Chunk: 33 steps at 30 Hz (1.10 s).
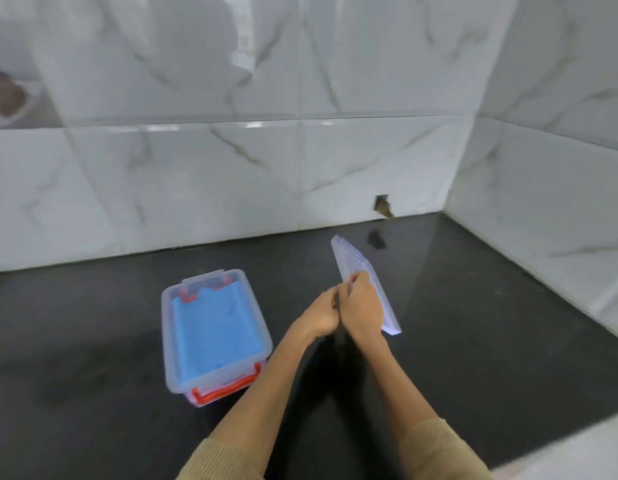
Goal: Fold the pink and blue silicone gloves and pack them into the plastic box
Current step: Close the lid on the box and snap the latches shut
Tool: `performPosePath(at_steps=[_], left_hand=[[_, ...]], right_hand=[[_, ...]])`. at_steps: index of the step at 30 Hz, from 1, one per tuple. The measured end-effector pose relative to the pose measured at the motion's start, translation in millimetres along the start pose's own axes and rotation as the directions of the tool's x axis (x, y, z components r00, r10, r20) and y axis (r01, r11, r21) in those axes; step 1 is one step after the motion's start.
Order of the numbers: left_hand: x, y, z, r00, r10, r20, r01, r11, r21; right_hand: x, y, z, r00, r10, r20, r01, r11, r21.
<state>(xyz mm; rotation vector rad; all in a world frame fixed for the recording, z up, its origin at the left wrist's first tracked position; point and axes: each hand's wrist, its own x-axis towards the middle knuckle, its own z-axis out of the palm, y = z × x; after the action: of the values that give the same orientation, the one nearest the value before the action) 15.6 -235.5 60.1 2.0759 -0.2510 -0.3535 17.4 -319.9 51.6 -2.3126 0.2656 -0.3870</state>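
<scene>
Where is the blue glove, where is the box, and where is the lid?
blue glove (pixel 210 330): head view, middle of its flat top, inside the box.
plastic box (pixel 167 336): head view, its clear left wall.
lid (pixel 349 259): head view, its clear upper part, above the right hand.

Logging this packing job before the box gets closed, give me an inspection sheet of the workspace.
Surface: dark glossy counter, bare around the box.
Job's things: open clear box with orange latches; blue glove flat inside; pink glove not visible; lid tilted off the counter.
Clutter: nothing seen.
Hands: right hand grips the lid; left hand closed against it, grip unclear.
Cables: nothing seen.
Surroundings: marble-look wall tiles; small hole near the counter.
</scene>
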Motion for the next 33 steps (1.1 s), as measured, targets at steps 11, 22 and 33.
performPosePath(at_steps=[11, 22, 33], left_hand=[[-97.6, -19.6, -138.3, 0.652, -0.186, -0.735, -0.133, 0.926, -0.353], [-159.1, -80.6, -98.7, 0.536, -0.37, -0.759, -0.094, 0.867, -0.489], [-160.0, -92.6, -73.4, 0.619, -0.413, -0.668, 0.001, 0.851, -0.525]], right_hand=[[-37.1, -161.5, 17.2, 0.959, -0.273, 0.074, 0.045, 0.403, 0.914], [-87.7, -107.8, 61.9, 0.948, -0.166, 0.27, -0.053, 0.756, 0.652], [-111.2, -76.3, 62.8, 0.95, -0.123, 0.286, -0.016, 0.898, 0.44]])
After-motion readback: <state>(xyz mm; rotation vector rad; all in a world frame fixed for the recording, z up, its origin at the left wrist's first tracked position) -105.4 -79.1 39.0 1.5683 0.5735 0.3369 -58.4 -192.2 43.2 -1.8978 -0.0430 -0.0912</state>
